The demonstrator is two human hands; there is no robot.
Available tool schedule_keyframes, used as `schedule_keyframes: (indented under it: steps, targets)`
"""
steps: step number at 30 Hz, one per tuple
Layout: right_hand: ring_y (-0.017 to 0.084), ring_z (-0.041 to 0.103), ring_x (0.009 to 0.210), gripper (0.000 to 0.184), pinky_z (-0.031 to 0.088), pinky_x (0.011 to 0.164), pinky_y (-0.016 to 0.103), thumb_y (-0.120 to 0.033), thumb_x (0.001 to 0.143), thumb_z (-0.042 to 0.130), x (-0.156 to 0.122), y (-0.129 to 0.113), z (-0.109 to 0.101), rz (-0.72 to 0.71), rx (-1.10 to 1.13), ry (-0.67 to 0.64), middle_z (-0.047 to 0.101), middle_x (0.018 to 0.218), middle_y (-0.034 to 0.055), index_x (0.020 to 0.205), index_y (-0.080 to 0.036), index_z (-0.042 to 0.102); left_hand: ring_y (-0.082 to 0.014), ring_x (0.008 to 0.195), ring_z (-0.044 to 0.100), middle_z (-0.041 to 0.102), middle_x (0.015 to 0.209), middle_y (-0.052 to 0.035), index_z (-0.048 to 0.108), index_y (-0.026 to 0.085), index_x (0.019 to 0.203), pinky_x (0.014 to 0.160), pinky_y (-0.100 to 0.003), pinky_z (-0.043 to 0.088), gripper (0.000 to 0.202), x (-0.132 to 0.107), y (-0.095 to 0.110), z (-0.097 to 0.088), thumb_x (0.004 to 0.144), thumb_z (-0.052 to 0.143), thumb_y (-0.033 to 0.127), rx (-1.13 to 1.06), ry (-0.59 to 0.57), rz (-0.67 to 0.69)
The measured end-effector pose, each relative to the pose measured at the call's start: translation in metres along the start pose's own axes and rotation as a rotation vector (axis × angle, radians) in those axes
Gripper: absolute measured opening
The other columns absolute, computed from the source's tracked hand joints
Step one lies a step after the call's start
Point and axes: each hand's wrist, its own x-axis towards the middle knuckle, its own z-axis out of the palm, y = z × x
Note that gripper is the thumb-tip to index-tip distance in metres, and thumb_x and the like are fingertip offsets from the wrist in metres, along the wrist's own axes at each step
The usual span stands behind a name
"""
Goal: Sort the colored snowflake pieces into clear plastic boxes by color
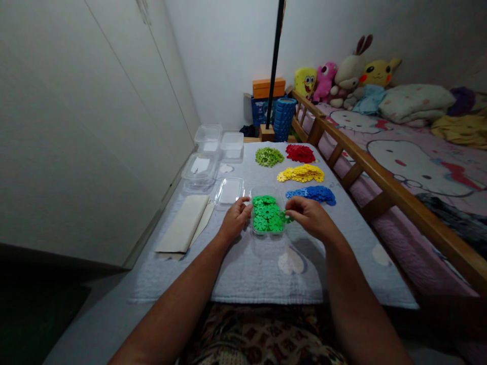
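A clear plastic container (268,189) stands in front of me, filled with flat green snowflake-shaped discs (267,215). My left hand (236,219) grips the container's left wall, fingers curled at its rim. At the right side, my right hand (309,215) pinches a green snowflake disc (286,217) close to the container's edge. A clear lid (230,192) lies flat just beyond my left hand. Past my right hand are heaps of blue discs (314,194), yellow discs (302,173), red discs (300,153) and light green discs (269,156).
Several clear containers (200,167) stand at the table's far left. Folded beige paper or card (184,223) lies at the left on the pale cloth (262,279). A dark pole (274,66) rises behind the table, and a wooden bed rail (365,177) runs along the right.
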Motion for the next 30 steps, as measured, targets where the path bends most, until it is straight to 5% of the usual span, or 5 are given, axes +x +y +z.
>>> schedule_keyframes:
  steps: [5,12,20,24,30]
  targets:
    - [0.015,0.061,0.070,0.007,0.043,0.067,0.027,-0.019,0.081,0.059,0.014,-0.011,0.028,-0.067,-0.062,-0.068,0.068,0.075,-0.0007,0.079,-0.022,0.065,-0.0097,0.052,0.049,0.053,0.065,0.0059,0.056,0.018,0.121,0.052,-0.021,0.040,0.047,0.001,-0.002,-0.001,0.090,0.054,0.054,0.014,-0.026,0.048]
    - [0.016,0.060,0.067,0.013,0.044,0.065,0.028,-0.030,0.084,0.057,0.015,0.021,0.024,0.010,-0.024,0.225,0.068,0.075,0.0010,0.084,-0.021,0.066,-0.0119,0.057,0.053,0.058,0.070,0.0029,0.060,0.019,0.120,0.056,-0.024,0.042,0.044,-0.003,0.001,-0.004,0.094,0.046,0.052,0.108,0.035,0.066]
    - [0.015,0.054,0.058,0.024,0.042,0.059,0.027,-0.040,0.086,0.057,0.005,0.037,0.045,0.055,0.046,0.492,0.057,0.064,-0.0030,0.093,-0.020,0.066,-0.0255,0.103,0.059,0.063,0.110,-0.0104,0.066,0.020,0.114,0.091,-0.039,0.045,0.030,0.003,0.001,-0.024,0.085,0.059,0.024,0.798,0.355,0.274]
    - [0.014,0.052,0.057,0.026,0.041,0.058,0.026,-0.044,0.086,0.057,0.004,0.040,0.053,0.081,0.085,0.517,0.053,0.062,-0.0038,0.091,-0.020,0.065,-0.0313,0.108,0.055,0.065,0.111,-0.0115,0.069,0.022,0.110,0.093,-0.044,0.041,0.027,0.006,-0.004,-0.030,0.085,0.062,0.027,1.030,0.314,0.196]
    - [0.014,0.053,0.058,0.026,0.041,0.058,0.025,-0.044,0.086,0.057,0.005,0.048,0.058,0.106,0.101,0.523,0.055,0.063,-0.0036,0.090,-0.020,0.066,-0.0309,0.105,0.055,0.065,0.103,-0.0103,0.071,0.022,0.097,0.091,-0.044,0.040,0.019,0.007,-0.002,-0.032,0.084,0.067,0.036,1.030,0.250,0.244]
